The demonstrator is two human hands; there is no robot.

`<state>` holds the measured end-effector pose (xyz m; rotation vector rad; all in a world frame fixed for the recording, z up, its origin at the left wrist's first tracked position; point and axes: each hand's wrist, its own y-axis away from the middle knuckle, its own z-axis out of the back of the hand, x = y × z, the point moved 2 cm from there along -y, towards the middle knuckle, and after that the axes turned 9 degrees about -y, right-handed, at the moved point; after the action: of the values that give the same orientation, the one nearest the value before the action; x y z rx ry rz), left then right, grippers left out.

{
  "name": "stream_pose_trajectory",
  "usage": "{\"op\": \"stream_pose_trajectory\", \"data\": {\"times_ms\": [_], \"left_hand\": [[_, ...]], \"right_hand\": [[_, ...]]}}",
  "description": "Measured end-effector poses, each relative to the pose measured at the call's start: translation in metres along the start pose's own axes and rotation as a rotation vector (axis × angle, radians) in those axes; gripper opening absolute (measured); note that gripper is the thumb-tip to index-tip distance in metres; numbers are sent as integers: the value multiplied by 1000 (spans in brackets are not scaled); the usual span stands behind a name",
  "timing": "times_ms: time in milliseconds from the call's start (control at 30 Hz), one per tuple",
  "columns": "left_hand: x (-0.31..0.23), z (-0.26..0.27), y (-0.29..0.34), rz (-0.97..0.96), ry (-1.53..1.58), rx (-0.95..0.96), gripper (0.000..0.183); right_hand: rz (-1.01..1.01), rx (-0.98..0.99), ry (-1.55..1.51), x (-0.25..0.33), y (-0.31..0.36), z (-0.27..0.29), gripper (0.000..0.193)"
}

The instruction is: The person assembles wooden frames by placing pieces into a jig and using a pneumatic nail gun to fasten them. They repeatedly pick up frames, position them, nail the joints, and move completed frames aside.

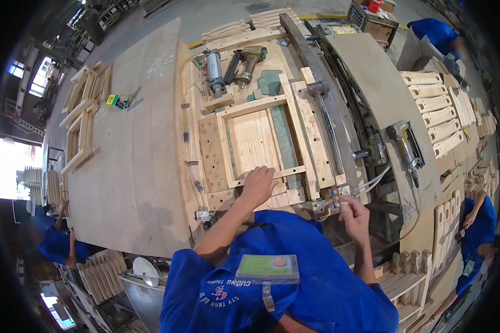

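Smooth, matt wood frame [254, 106], glossy plastic badge [265, 270]

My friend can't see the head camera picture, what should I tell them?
A person's left hand rests on a wooden frame, while the right hand is at a small metal fitting. A nail gun lies beyond the frame.

Wooden frame [253, 106] is pale honey, and the panel [253, 141] in it has streaky tan grain. Shirt's [330, 261] solid royal blue, badge [261, 270] lime green. Nail gun [406, 149] on the right is yellowish and black, far container [374, 5] bright red tbh.
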<state>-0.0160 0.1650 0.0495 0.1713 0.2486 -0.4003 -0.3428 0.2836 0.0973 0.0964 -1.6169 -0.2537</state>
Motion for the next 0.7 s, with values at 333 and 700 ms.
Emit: {"op": "stream_pose_trajectory", "data": {"times_ms": [333,700], "left_hand": [[3,-7,-20,-77,-26,91,32],[-13,109,-50,-153,154,-107,44]], "right_hand": [[149,-4,194,12,-3,-2,28],[358,-184,336,52,-5,-14,21]]}}
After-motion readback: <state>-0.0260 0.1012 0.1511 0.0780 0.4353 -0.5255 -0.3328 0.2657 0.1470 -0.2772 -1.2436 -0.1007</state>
